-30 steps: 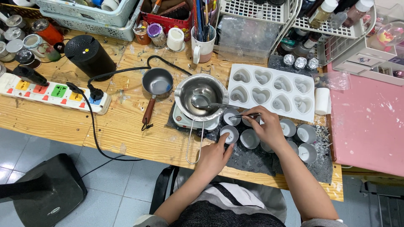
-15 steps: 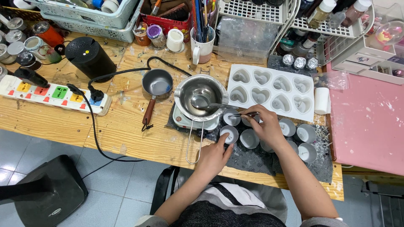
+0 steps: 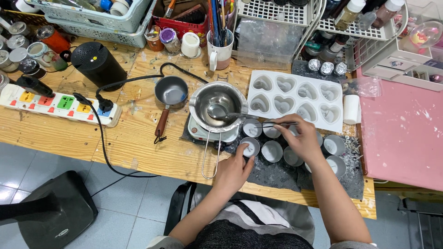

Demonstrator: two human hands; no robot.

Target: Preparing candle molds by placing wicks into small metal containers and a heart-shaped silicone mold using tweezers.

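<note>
We cannot see the palms, because both hands show us only their backs, and the right hand point(image 3: 302, 138) covers one or two of the small cups under it. What this hand pinches is thin and hard to make out: it looks like a slim metal stick point(image 3: 272, 124), held between thumb and fingers closed on it, pointing to the left over the cups. The left hand point(image 3: 234, 169) is below the middle of the frame. Its thumb and fingers are closed on the side of one cup point(image 3: 249, 146), which stands on the dark mat point(image 3: 277, 173) at the left end of the cup group, just below the small hot plate point(image 3: 199, 133). We see a pale filling in this cup, but we cannot tell if it is liquid or solid. More cups point(image 3: 272, 151) stand just beside it, between the two hands.

Above the cups, in the middle of the frame, the steel pot point(image 3: 217, 99) sits on the hot plate with a spoon point(image 3: 220, 112) inside. To its right lies the white heart mould point(image 3: 295, 97). The shelves at the top edge are cut off.
</note>
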